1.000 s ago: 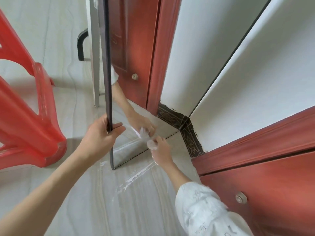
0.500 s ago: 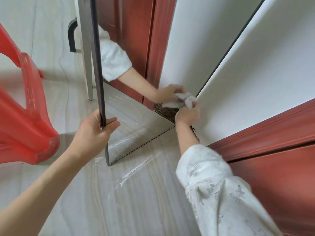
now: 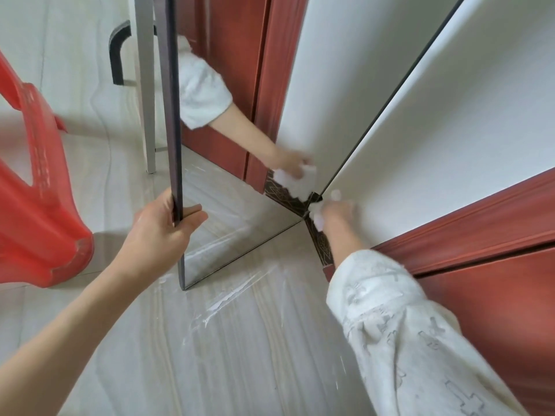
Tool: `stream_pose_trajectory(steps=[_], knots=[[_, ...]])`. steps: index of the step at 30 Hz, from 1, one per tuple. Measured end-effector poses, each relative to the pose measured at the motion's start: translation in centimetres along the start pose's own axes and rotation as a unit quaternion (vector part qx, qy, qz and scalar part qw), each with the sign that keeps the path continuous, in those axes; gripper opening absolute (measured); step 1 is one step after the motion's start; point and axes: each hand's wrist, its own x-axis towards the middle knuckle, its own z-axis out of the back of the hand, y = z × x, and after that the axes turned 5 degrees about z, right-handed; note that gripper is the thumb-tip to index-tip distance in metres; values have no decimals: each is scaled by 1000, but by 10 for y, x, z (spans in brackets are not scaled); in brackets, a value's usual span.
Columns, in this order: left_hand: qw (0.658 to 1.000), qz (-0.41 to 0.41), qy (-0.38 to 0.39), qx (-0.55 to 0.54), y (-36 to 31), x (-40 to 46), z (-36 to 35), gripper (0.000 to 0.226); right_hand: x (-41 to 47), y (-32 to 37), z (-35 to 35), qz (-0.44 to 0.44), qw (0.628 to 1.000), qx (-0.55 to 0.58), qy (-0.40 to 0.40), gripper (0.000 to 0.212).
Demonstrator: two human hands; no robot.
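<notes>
One tall rectangular mirror with a thin dark frame (image 3: pixel 234 223) is stood upright on its lower edge on the pale streaked floor tiles (image 3: pixel 240 349), with its far side against the white wall (image 3: pixel 435 130). It is judged stiff, heavy for one hand, brittle at glass and corners, and slippery on the face. Hold is best taken on the frame, never the glass. The left hand (image 3: pixel 162 232) is clamped low on the near vertical edge, thumb on one side and fingers curled round the other. A crumpled white tissue wad (image 3: pixel 318 217), judged soft and light, is pressed near the mirror's lower far corner by the right hand (image 3: pixel 338 214). Its fingers appear bunched on the wad, though blur prevents certainty. A dark patterned skirting strip (image 3: pixel 322 246) runs under the wall, and a red plastic stool (image 3: pixel 39 205) stands to the left.
</notes>
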Motion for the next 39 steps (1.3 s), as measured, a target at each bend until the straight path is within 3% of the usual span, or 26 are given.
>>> stream_pose_trajectory(steps=[2,4,8,10,13,16,18,19,20,23,28,33,36,39], knots=[[1000,-1,0,1,0,0,0,17,12,23,3,59,995,64,-39,36],[1000,-1,5,0,0,0,0,18,12,39,0,54,993,91,-53,32],[1000,3,6,-8,2,0,-1,17,-21,-2,-45,38,999,36,-7,37],[1000,-1,-1,-8,2,-1,-2,14,-50,-31,-68,8,997,31,63,33],[1000,-8,-5,-8,0,-3,-2,6,-90,-63,-88,-16,981,7,195,11],[1000,-6,-7,-6,1,-1,-3,9,-87,-62,-78,-79,949,27,304,23],[1000,1,-9,0,1,-2,-3,14,-80,-46,-56,-115,928,20,354,16],[1000,1,-11,5,1,-2,-3,16,-80,-35,-43,-122,927,27,354,9],[1000,1,-11,7,0,-3,-3,17,-75,-28,-30,-70,941,-24,329,11],[1000,11,-7,9,-4,-4,-3,14,-55,-15,-1,-62,943,-96,313,18],[998,38,19,46,0,-4,-3,19,-60,2,44,-61,947,-56,310,21],[975,147,77,146,-6,-16,7,42,-99,15,84,-15,944,-56,324,24],[955,181,125,201,-24,-30,16,32,-128,23,95,0,930,-53,364,27],[944,147,192,223,-49,-47,23,21,-159,31,96,41,912,-50,406,21]])
